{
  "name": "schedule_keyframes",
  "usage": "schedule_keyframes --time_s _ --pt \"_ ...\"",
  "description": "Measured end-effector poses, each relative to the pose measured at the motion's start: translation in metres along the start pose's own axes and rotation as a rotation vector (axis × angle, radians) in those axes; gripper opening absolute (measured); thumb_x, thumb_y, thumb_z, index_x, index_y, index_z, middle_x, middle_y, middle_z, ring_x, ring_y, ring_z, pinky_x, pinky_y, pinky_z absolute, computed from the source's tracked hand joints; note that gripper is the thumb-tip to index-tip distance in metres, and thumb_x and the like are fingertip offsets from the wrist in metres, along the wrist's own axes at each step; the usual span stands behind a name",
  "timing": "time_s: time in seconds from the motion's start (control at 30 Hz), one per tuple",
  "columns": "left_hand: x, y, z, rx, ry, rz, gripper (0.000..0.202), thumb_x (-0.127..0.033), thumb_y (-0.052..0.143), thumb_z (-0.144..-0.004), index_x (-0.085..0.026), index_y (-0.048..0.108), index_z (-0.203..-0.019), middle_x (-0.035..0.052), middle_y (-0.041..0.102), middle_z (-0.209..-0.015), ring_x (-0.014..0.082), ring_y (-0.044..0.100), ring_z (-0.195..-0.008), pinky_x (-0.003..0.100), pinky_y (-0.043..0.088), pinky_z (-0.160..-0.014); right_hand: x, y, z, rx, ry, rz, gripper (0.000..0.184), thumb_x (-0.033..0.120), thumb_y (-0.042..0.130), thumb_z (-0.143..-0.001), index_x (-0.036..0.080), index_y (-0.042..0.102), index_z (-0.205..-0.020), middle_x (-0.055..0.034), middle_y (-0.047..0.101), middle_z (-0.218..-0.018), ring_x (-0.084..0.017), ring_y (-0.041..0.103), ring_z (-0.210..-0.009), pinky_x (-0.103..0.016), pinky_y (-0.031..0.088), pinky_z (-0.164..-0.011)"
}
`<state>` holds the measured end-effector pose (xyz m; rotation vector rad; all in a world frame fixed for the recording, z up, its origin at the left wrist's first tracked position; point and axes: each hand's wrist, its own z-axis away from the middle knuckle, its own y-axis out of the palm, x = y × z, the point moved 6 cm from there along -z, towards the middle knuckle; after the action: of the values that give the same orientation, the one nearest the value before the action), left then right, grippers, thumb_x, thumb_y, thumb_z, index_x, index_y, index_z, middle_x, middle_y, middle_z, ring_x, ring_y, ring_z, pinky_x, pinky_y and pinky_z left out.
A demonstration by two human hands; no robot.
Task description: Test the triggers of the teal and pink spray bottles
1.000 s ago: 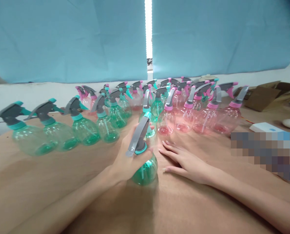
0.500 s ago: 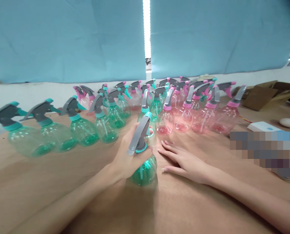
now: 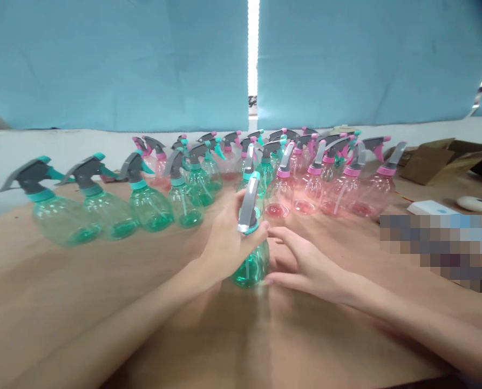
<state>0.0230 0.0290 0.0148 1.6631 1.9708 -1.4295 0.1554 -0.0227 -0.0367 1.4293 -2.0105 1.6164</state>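
My left hand (image 3: 235, 235) is wrapped round the neck of a green spray bottle (image 3: 251, 267) with a grey trigger head and teal collar. The bottle stands upright at the middle of the table. My right hand (image 3: 301, 265) is at the bottle's right side, fingers apart and curved, its fingertips at or very near the bottle wall. Just beyond stand another green spray bottle (image 3: 249, 165), partly hidden, and a pink spray bottle (image 3: 279, 197). To the left, a green spray bottle (image 3: 151, 210) stands in a slanting row of similar ones.
Several more pink and green spray bottles crowd the back of the brown table (image 3: 143, 308). At the right are an open cardboard box (image 3: 430, 162), a white box (image 3: 433, 208) and a white computer mouse (image 3: 472, 203). Blue sheeting (image 3: 123, 65) covers the wall behind.
The held bottle and my left hand have shifted slightly away from me. My right hand has lifted from lying flat on the table and come in against the bottle's side. The view has turned a little.
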Motion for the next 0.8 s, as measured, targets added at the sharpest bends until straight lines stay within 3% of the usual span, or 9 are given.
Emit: schedule_keyframes --time_s 0.2,0.33,0.4,0.5,0.63,0.8 --pt "0.001 -0.015 0.006 0.014 -0.027 0.025 0.056 -0.034 0.066 -0.082 -0.023 0.042 -0.131 0.0091 0.059 -0.126 0.0245 0.061 -0.107 0.041 0.049 -0.091 0.033 0.020 -0.027 -0.158 0.014 -0.017 0.052 0.048 0.076 -0.074 0.023 0.051 -0.111 -0.0096 0.059 -0.117 -0.030 0.055 -0.113 -0.050 0.046 -0.094" --pt "0.015 -0.038 0.019 0.048 -0.076 0.031 0.068 -0.037 0.071 -0.077 -0.023 0.038 -0.134 0.0098 0.055 -0.133 0.0264 0.057 -0.117 0.040 0.048 -0.096 0.037 0.035 -0.045 -0.140 0.012 0.075 0.058 0.049 0.071 -0.077 0.024 0.046 -0.123 -0.0106 0.056 -0.122 -0.030 0.053 -0.115 -0.049 0.047 -0.092" --pt "0.032 -0.052 0.030 -0.002 -0.097 0.021 0.073 -0.040 0.070 -0.078 -0.022 0.033 -0.138 0.0115 0.047 -0.141 0.0274 0.049 -0.127 0.042 0.045 -0.102 0.035 0.037 -0.058 -0.149 0.008 0.177 0.061 0.048 0.068 -0.079 0.022 0.044 -0.128 -0.0114 0.054 -0.121 -0.030 0.051 -0.116 -0.048 0.046 -0.094" --pt "0.066 -0.072 0.047 -0.158 -0.096 -0.116 0.054 -0.042 0.057 -0.087 -0.020 0.038 -0.132 0.0119 0.050 -0.134 0.0259 0.049 -0.126 0.043 0.045 -0.102 0.027 0.037 -0.083 -0.168 0.052 0.382 0.062 0.050 0.068 -0.078 0.015 0.049 -0.126 -0.0148 0.053 -0.119 -0.032 0.047 -0.117 -0.047 0.043 -0.097" --pt "0.105 -0.079 0.059 -0.185 -0.169 -0.191 0.037 -0.035 0.054 -0.089 -0.018 0.046 -0.120 0.0104 0.057 -0.114 0.0258 0.057 -0.110 0.045 0.048 -0.093 0.015 0.035 -0.119 -0.123 0.176 0.599 0.068 0.055 0.069 -0.074 0.012 0.052 -0.124 -0.0154 0.056 -0.115 -0.033 0.048 -0.112 -0.044 0.045 -0.091" --pt "0.105 -0.072 0.061 -0.109 -0.149 -0.226 0.028 -0.024 0.054 -0.087 -0.020 0.050 -0.114 0.0069 0.058 -0.106 0.0231 0.060 -0.100 0.039 0.050 -0.087 0.011 0.030 -0.143 -0.087 0.268 0.728 0.054 0.052 0.068 -0.076 0.011 0.058 -0.109 -0.0160 0.059 -0.110 -0.033 0.052 -0.106 -0.042 0.047 -0.082"
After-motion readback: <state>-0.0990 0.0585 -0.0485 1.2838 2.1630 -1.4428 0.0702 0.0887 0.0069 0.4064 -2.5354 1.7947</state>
